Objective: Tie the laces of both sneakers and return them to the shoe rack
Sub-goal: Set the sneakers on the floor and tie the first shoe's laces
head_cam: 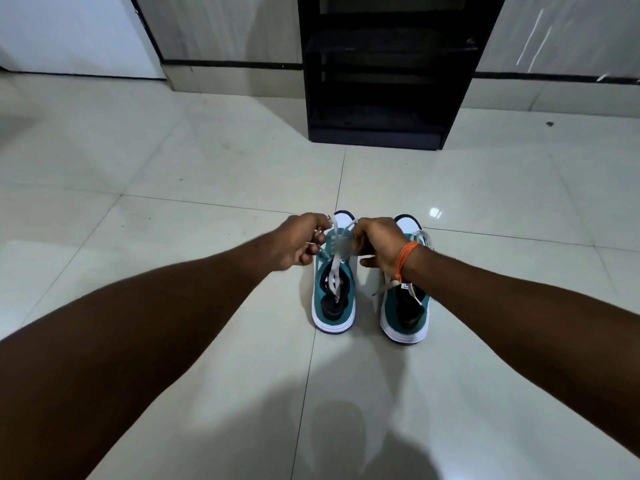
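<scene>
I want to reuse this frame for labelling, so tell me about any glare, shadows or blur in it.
Head view: glare spot on the floor tile right of the sneakers; a broad soft shadow across the near floor; shoe rack interior too dark to read; wide-angle bending at the edges; laces slightly blurred between the left hand and right hand.

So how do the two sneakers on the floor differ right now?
The left sneaker has both hands working its laces: the left hand and right hand each pinch a strand above it. The right sneaker is untouched, its laces lying loose over its sides, partly hidden by the right wrist. Both are teal with white soles, side by side, toes toward the black shoe rack.
</scene>
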